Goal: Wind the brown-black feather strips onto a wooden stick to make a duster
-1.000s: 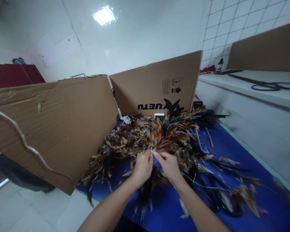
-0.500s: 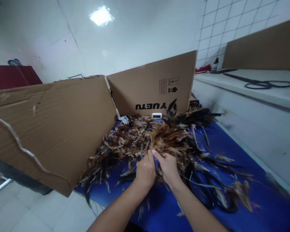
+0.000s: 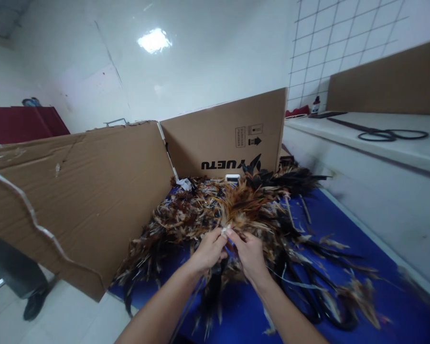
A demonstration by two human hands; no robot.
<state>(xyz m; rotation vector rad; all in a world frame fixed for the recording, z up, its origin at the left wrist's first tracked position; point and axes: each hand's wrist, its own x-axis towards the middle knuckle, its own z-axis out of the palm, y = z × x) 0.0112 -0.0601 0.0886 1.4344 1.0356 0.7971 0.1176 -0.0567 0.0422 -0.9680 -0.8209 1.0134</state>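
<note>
Centrally, feather bundle pinched between hands, fanned out beyond.

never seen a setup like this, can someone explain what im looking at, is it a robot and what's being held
No robot here: these are a person's bare left hand and right hand, seen by a camera worn on their head, looking forward and down. Their fingers pinch a small white piece together; brown feathers fan out just beyond it, though whether they're attached is hard to tell. The blue surface carries many more loose feathers and, right of the hands, black looped handles. Cardboard panels stand behind and to the left.
</note>
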